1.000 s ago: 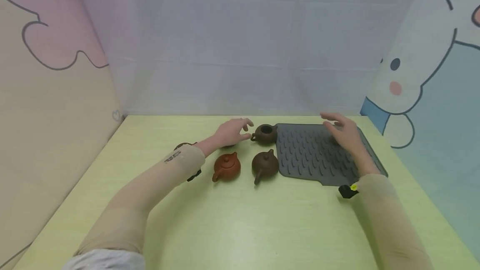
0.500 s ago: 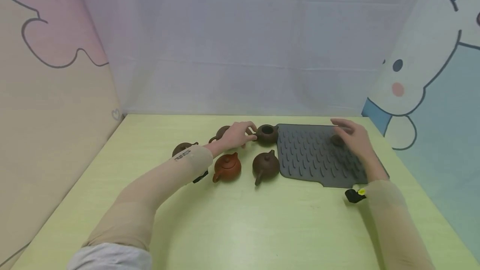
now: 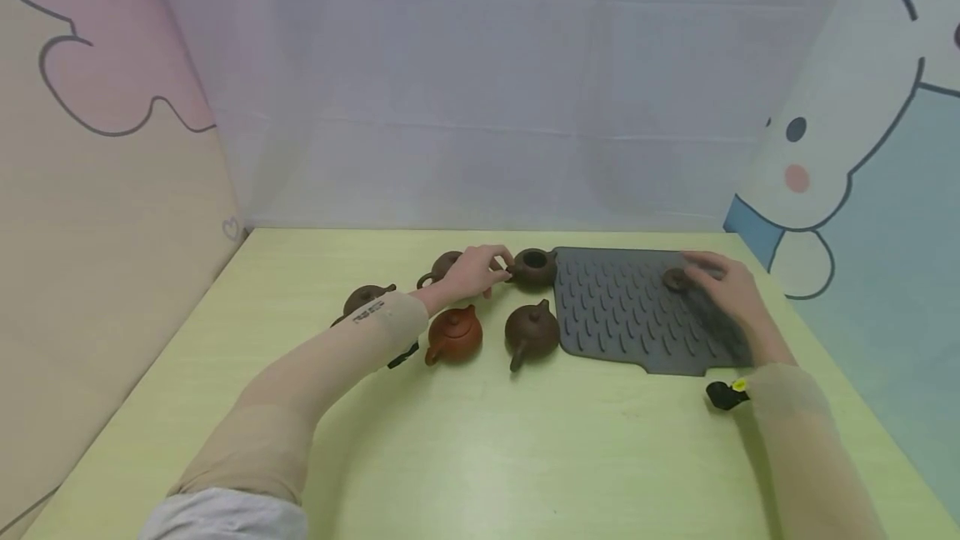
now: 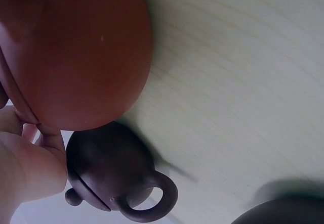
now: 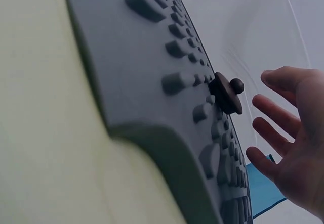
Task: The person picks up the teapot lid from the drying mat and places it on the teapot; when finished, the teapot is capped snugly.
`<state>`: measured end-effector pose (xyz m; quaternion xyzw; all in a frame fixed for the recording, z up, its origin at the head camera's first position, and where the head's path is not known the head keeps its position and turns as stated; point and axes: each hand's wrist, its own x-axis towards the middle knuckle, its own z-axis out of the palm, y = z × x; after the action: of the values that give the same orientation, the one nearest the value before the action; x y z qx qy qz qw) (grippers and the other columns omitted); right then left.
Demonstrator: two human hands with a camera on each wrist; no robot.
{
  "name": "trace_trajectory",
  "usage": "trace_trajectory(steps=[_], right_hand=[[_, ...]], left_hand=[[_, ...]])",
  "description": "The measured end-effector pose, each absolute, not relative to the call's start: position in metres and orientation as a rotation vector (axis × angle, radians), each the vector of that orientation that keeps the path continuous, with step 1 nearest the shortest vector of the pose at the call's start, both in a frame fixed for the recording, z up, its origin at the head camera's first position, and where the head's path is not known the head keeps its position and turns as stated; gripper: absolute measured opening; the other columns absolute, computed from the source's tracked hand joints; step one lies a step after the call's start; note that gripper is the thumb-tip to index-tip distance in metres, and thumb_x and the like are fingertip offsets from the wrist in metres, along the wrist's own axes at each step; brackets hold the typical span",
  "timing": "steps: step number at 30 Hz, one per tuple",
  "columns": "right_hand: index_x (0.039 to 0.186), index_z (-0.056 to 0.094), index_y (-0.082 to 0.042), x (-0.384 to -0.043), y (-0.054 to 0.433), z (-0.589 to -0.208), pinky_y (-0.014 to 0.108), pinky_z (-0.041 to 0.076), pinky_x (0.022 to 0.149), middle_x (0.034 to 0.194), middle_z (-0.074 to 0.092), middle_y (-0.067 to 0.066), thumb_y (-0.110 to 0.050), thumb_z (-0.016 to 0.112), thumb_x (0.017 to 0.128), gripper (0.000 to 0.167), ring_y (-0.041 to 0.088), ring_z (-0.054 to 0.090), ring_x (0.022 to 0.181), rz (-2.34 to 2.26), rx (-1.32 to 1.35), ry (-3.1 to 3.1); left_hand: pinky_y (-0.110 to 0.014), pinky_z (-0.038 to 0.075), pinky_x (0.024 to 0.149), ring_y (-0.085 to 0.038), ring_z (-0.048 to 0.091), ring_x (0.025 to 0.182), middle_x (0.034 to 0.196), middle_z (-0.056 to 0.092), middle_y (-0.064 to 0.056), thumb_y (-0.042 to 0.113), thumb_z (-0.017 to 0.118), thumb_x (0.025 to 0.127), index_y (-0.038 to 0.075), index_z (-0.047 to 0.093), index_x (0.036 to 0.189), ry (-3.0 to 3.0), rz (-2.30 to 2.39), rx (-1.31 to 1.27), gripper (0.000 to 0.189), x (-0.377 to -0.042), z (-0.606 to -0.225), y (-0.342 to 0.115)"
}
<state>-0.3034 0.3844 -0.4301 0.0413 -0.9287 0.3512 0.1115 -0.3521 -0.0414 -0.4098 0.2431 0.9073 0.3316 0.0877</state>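
Observation:
My left hand (image 3: 472, 271) reaches across to the dark brown lidless teapot (image 3: 536, 272), thumb and forefinger pinching its handle. In the left wrist view the red-brown teapot (image 4: 96, 57) hides the fingertips. My right hand (image 3: 731, 290) hovers over the grey ridged mat (image 3: 615, 307) with its fingers extended. Just left of those fingers, a small dark lid (image 3: 676, 279) lies on the mat, knob up. The right wrist view shows the lid (image 5: 225, 93) apart from the fingers.
A lidded dark teapot (image 3: 532, 330) stands by the mat's left edge. Another dark teapot (image 3: 444, 263) sits behind my left wrist, and one more (image 3: 365, 298) is partly covered by the left sleeve. Cloth walls (image 3: 480, 107) enclose the table's back and sides.
My left hand has moved right onto the lidless teapot's handle. My right hand has moved right and toward me, away from the lid, which now shows on the mat.

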Motion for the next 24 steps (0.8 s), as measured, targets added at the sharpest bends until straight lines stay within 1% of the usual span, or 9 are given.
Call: trace_trajectory(steps=[5,11,18,24], right_hand=[[0.135,0.056,0.001,-0.303,0.388,-0.433,0.071,0.035,0.103,0.142,0.049,0.031,-0.027,0.055,0.102,0.044,0.054,0.040,0.132,1.000,0.207,-2.794],[0.132,0.059,0.002,-0.307,0.386,-0.437,0.066,0.039,0.103,0.136,0.056,0.030,-0.024,0.057,0.101,0.040,0.051,0.048,0.128,0.985,0.163,-2.842],[0.129,0.061,0.002,-0.311,0.380,-0.432,0.067,0.034,0.107,0.135,0.056,0.031,-0.022,0.058,0.100,0.038,0.051,0.044,0.131,0.956,0.104,-2.880],[0.128,0.061,0.002,-0.314,0.379,-0.429,0.068,0.034,0.106,0.135,0.055,0.031,-0.024,0.057,0.101,0.038,0.051,0.044,0.131,0.911,0.101,-2.924]], left_hand=[[-0.021,0.046,0.054,-0.028,0.070,0.061,0.107,0.074,-0.012,0.019,0.061,0.099,0.015,0.062,0.119,2.717,0.952,0.712,0.020,-0.351,-0.409,-0.040],[-0.022,0.047,0.055,-0.025,0.070,0.060,0.106,0.075,-0.009,0.020,0.061,0.099,0.018,0.062,0.118,2.752,0.895,0.689,0.019,-0.352,-0.410,-0.039],[-0.021,0.047,0.055,-0.025,0.070,0.060,0.106,0.075,-0.010,0.019,0.061,0.099,0.017,0.063,0.118,2.745,0.901,0.699,0.020,-0.350,-0.405,-0.040],[-0.021,0.045,0.054,-0.027,0.071,0.062,0.108,0.074,-0.012,0.018,0.060,0.100,0.015,0.062,0.120,2.731,0.901,0.698,0.020,-0.349,-0.404,-0.039]])
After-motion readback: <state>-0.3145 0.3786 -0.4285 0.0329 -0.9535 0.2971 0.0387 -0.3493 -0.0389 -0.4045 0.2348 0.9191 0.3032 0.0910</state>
